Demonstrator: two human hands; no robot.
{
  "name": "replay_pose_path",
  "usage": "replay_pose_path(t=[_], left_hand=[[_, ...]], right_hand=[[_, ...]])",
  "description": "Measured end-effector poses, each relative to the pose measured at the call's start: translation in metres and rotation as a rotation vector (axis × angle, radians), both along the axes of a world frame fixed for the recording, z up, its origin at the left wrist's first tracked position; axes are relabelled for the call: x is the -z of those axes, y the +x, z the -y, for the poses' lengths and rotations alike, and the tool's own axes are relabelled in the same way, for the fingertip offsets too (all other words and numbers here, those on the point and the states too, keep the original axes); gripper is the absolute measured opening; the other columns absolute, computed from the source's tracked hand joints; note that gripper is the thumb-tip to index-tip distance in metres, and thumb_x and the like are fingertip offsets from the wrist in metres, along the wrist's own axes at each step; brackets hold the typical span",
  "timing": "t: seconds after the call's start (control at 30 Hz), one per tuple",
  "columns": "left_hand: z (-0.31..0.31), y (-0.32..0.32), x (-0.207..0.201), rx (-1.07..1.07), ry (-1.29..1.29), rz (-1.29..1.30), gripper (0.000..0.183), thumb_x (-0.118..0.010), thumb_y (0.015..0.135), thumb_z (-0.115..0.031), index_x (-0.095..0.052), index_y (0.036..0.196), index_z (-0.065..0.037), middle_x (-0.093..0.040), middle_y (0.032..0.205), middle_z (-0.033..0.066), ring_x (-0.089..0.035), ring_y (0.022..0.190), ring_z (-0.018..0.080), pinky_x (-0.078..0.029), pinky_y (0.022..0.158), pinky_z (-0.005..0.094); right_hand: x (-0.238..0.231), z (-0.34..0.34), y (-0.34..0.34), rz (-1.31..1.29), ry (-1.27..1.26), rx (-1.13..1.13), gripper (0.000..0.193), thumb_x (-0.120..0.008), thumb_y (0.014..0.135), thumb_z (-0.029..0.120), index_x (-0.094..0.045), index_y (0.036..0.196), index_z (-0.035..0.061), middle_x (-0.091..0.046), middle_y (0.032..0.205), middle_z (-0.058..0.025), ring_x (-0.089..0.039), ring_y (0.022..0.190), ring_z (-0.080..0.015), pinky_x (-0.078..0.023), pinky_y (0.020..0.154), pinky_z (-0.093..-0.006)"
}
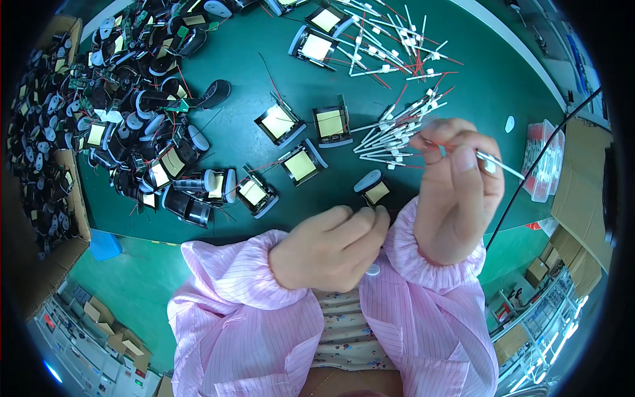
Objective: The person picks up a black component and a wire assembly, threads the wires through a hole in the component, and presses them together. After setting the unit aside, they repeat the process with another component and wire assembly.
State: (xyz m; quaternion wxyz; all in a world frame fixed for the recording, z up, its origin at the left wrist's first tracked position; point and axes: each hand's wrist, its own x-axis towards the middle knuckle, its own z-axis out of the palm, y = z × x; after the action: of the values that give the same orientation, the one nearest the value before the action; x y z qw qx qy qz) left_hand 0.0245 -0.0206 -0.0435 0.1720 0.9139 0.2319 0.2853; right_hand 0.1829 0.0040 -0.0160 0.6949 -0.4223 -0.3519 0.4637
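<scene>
My left hand is closed near the table's front edge, its fingertips pinching the near end of a small black plastic housing with a yellow pad and a grey rounded end. To the right, my raised right hand is closed on a thin white stick with a small white block on it and red wire at the fingers. Just beyond that hand lies a fanned pile of similar white sticks with red wires. Several housings with yellow pads lie left of it, among them one housing beside the pile.
A large heap of black housings covers the table's left side, with a full cardboard box beyond. More white sticks are scattered at the back. At right stand a clear plastic container and a black cable.
</scene>
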Motion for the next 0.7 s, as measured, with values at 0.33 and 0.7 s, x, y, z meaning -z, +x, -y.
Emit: replay_pose_path(t=[0.33, 0.7], left_hand=[[0.000, 0.032, 0.013, -0.419, -0.166, -0.227, 0.036, -0.065, 0.071, -0.015, -0.061, 0.104, 0.000, -0.054, 0.089, 0.0088, -0.052, 0.075, 0.0224, -0.045, 0.063, 0.0311], [-0.009, 0.016, 0.016, -0.408, -0.486, 0.485, 0.031, -0.064, 0.068, 0.011, -0.055, 0.097, 0.003, -0.060, 0.095, 0.0161, -0.061, 0.077, 0.0294, -0.048, 0.070, 0.0357]], right_hand=[[-0.022, 0.027, 0.028, 0.198, 0.100, -0.206, 0.011, -0.046, 0.090, 0.009, -0.050, 0.097, 0.0016, -0.048, 0.095, -0.0118, -0.041, 0.086, -0.0194, -0.037, 0.072, -0.0337], [-0.016, 0.034, 0.020, 0.075, 0.005, -0.301, 0.008, -0.064, 0.078, 0.000, -0.060, 0.083, -0.0036, -0.062, 0.089, -0.0204, -0.059, 0.069, -0.0201, -0.049, 0.060, -0.0286]])
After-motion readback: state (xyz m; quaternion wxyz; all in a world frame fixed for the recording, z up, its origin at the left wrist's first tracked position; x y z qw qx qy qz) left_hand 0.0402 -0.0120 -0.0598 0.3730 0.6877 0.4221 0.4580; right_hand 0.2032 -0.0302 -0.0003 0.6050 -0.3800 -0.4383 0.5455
